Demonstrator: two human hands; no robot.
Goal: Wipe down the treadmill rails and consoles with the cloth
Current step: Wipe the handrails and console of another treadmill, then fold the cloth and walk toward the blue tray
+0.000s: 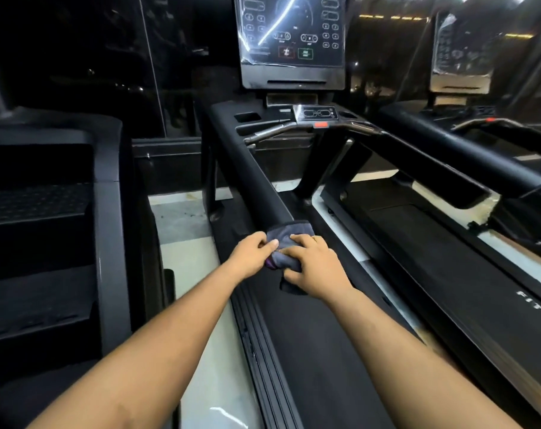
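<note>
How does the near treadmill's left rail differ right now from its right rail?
The left rail has the cloth wrapped over its near end, gripped by the left hand and right hand; the right rail is bare and untouched. The left rail runs toward the camera's centre; the right rail slants away rightward. Both are black, padded-looking bars meeting the console deck.

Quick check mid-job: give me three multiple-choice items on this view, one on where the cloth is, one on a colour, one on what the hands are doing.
1. Where is the cloth?
A. near end of the left rail
B. on the console
C. on the floor

2. Colour of the small tab below the lower panel?
A. blue
B. red
C. yellow

3. The hands are:
A. both idle
B. one on the cloth
C. both on the cloth

Answers: 1 A, cloth wraps the rail's end; 2 B, it shows red; 3 C, left hand and right hand grip it.
</note>
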